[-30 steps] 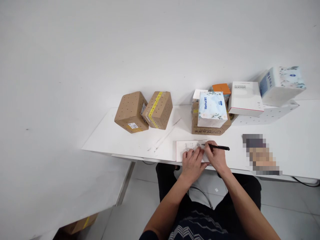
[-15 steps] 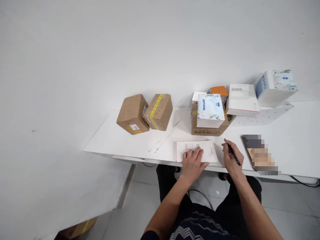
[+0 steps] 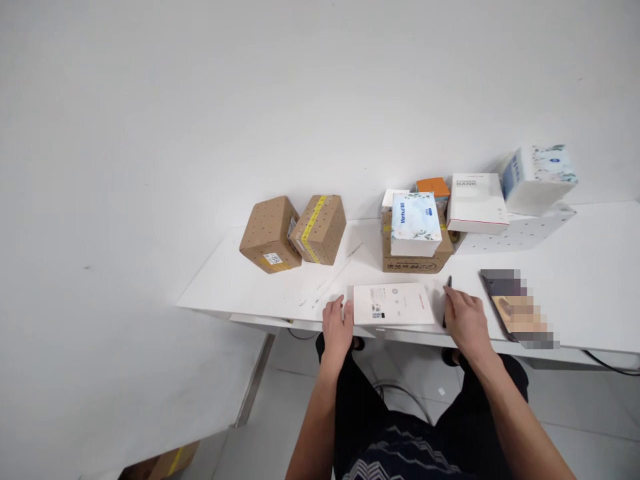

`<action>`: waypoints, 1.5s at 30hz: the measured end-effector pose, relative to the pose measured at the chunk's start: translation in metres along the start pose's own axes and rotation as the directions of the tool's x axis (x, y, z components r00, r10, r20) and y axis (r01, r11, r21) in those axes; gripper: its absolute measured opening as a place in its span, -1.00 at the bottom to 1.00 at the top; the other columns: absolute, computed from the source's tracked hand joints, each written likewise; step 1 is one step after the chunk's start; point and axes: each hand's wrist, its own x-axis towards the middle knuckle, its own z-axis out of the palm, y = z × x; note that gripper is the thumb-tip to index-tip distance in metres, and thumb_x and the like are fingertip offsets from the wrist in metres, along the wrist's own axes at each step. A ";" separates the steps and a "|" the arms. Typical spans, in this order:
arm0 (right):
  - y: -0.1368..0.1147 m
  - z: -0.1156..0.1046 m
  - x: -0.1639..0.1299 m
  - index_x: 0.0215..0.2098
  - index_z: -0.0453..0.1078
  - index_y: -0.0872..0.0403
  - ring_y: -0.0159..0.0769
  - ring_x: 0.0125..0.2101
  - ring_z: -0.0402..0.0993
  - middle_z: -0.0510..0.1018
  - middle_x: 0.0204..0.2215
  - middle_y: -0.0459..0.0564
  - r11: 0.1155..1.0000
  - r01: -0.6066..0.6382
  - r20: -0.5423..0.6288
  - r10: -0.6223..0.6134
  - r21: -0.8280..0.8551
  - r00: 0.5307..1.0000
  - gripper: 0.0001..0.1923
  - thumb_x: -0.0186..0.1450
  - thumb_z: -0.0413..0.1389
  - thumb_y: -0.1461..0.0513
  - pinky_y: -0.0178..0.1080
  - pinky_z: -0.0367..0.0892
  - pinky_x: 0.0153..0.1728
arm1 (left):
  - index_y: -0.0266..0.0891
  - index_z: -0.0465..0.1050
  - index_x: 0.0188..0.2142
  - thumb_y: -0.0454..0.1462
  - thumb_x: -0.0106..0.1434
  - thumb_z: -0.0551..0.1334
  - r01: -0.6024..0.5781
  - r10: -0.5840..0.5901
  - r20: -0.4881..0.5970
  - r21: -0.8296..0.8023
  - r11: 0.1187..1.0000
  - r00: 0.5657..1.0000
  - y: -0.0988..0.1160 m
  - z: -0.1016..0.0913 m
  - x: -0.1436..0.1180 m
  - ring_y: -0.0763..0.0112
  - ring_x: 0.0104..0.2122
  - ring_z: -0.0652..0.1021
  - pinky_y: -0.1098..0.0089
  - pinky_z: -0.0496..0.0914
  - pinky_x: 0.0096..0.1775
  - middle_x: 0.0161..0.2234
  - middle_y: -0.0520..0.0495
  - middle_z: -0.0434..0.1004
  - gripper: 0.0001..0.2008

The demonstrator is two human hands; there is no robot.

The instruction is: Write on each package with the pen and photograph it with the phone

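Observation:
A flat white box (image 3: 393, 304) with small print and a label lies near the front edge of the table. Just off its left side, my left hand (image 3: 337, 327) rests at the table edge with fingers apart, holding nothing. To the right of the box, my right hand (image 3: 466, 321) is palm down with its fingers at a black pen (image 3: 445, 316). The pen lies low along the table, roughly pointing away from me, and the fingertips partly cover it.
Right of my right hand lies a dark flat item (image 3: 515, 307), partly pixelated. Two taped cartons (image 3: 273, 233) stand at the back left. A tissue pack (image 3: 416, 223) sits on a carton, beside a power bank box (image 3: 479, 202) and another tissue pack (image 3: 537, 180).
My left hand has lifted off the white box and moved left beside it. My right hand has turned palm down, bringing the pen from a tilted writing grip to low at the table.

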 end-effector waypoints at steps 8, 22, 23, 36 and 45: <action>-0.042 -0.012 -0.005 -0.19 0.45 0.14 -0.15 -0.46 0.45 0.57 -0.44 0.14 0.914 -0.202 0.110 0.173 0.353 0.979 -0.51 0.35 -0.16 -0.03 -0.12 0.34 -0.36 | -0.21 0.48 -0.07 -0.11 0.31 0.08 0.009 0.007 0.151 -0.100 0.995 0.989 0.010 0.003 0.003 0.29 -0.30 0.51 0.27 0.40 -0.22 -0.29 -0.13 0.52 -0.66; -0.040 -0.017 -0.020 -0.05 0.30 0.08 -0.18 -0.32 0.55 0.58 -0.30 0.09 0.586 -0.475 0.254 0.422 0.657 0.871 -0.58 0.32 -0.09 -0.02 -0.14 0.40 -0.25 | -0.27 0.48 -0.10 -0.21 0.22 0.11 0.165 -0.158 0.054 -0.462 0.871 0.986 0.013 0.005 -0.007 0.25 -0.11 0.53 0.25 0.36 -0.03 -0.13 -0.17 0.57 -0.68; -0.040 -0.018 -0.020 -0.06 0.31 0.08 -0.19 -0.32 0.55 0.57 -0.30 0.09 0.581 -0.475 0.251 0.425 0.661 0.870 -0.58 0.32 -0.10 -0.02 -0.14 0.40 -0.24 | -0.26 0.49 -0.10 -0.22 0.22 0.11 0.180 -0.170 0.064 -0.483 0.857 0.983 0.014 0.003 -0.007 0.25 -0.10 0.53 0.25 0.36 -0.02 -0.12 -0.16 0.57 -0.69; -0.041 -0.021 -0.020 -0.15 0.37 0.06 -0.21 -0.45 0.50 0.56 -0.46 0.00 0.583 -0.475 0.260 0.416 0.659 0.871 -0.65 0.30 -0.07 0.02 -0.21 0.40 -0.39 | -0.25 0.46 -0.08 -0.02 0.30 0.07 0.180 -0.159 0.085 -0.563 0.807 0.984 0.014 -0.001 -0.011 0.24 -0.05 0.49 0.25 0.35 0.00 -0.08 -0.18 0.52 -0.59; -0.011 -0.027 -0.006 -0.12 0.44 0.12 -0.09 -0.29 0.47 0.56 -0.33 0.16 0.803 -0.357 0.105 0.351 0.477 0.930 -0.56 0.32 -0.09 0.01 -0.07 0.36 -0.25 | -0.18 0.37 -0.05 0.03 0.19 0.22 0.044 -0.010 0.095 -0.361 0.932 0.995 0.021 -0.004 0.003 0.33 -0.17 0.43 0.32 0.35 -0.09 -0.15 -0.11 0.39 -0.55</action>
